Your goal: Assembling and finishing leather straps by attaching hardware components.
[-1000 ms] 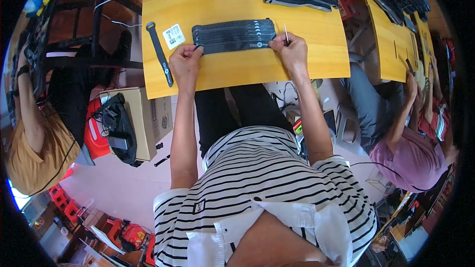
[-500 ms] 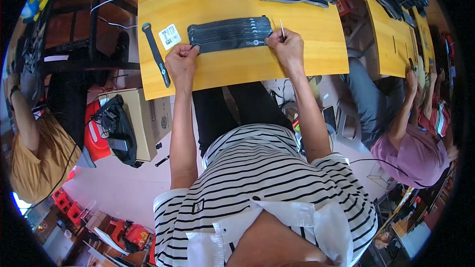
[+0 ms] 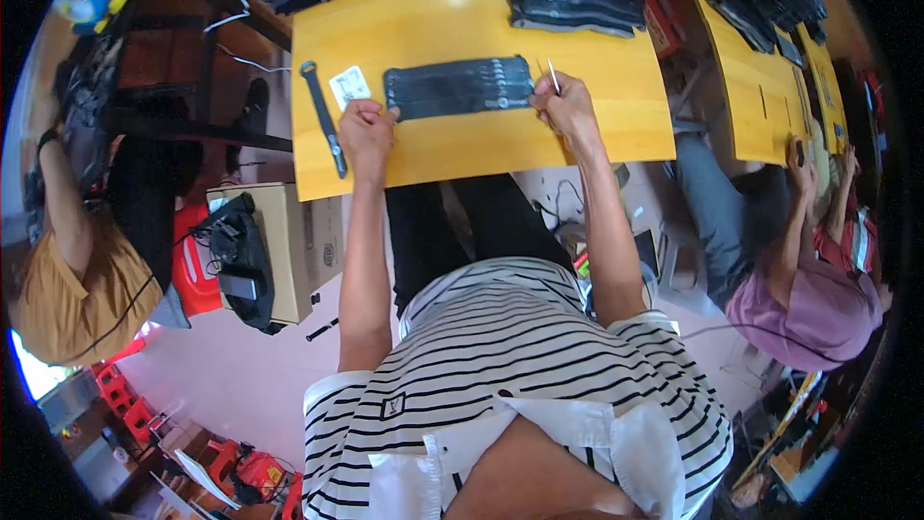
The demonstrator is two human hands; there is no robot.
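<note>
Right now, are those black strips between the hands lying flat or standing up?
Flat: the black strips lie side by side on the yellow table, left hand and right hand at their ends.

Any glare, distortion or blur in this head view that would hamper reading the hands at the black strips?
Head view: fisheye bends the yellow table edges toward a dark rim; a bright glare patch sits on the tabletop beyond the bundle of black strips; left hand and right hand are sharp, evenly lit.

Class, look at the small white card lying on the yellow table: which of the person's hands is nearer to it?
Left. The left hand rests just below the small white card, at the left end of the black strip bundle. The right hand is at the bundle's far right end.
</note>
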